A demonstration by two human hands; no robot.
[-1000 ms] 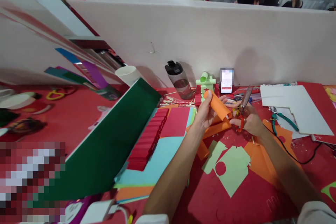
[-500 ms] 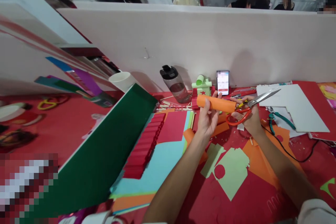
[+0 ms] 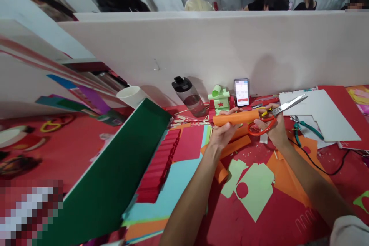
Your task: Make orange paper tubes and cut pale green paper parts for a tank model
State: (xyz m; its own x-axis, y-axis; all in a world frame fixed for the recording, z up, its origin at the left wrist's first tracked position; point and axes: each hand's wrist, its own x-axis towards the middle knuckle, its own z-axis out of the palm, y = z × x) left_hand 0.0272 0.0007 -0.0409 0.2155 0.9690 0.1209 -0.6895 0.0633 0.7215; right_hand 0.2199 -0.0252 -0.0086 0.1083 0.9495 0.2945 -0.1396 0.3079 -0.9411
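Note:
An orange paper tube (image 3: 235, 118) lies level in my left hand (image 3: 223, 132), with the thumb and fingers closed around it. My right hand (image 3: 276, 127) is closed on a pair of scissors (image 3: 288, 107) with red handles, and the blades point away to the right. A small yellow piece (image 3: 265, 113) shows between the scissors and the tube; what it is I cannot make out. The fingers of the right hand are close to the tube's right end. More orange rolled paper (image 3: 220, 171) lies beneath my left wrist. Behind the tube stands a pale green and red paper model (image 3: 220, 103) with a red star.
A dark-lidded bottle (image 3: 190, 98) and a phone (image 3: 242, 92) stand against the white partition (image 3: 201, 46). Cut green paper (image 3: 256, 192) lies in front, pliers (image 3: 309, 130) to the right. A dark green board (image 3: 115, 177) slants up on the left beside red pleated paper (image 3: 158, 167).
My left hand has turned and shifted slightly left along the orange tube, with its fingers now behind and below it. The scissors stay in my right hand. The view has tilted slightly.

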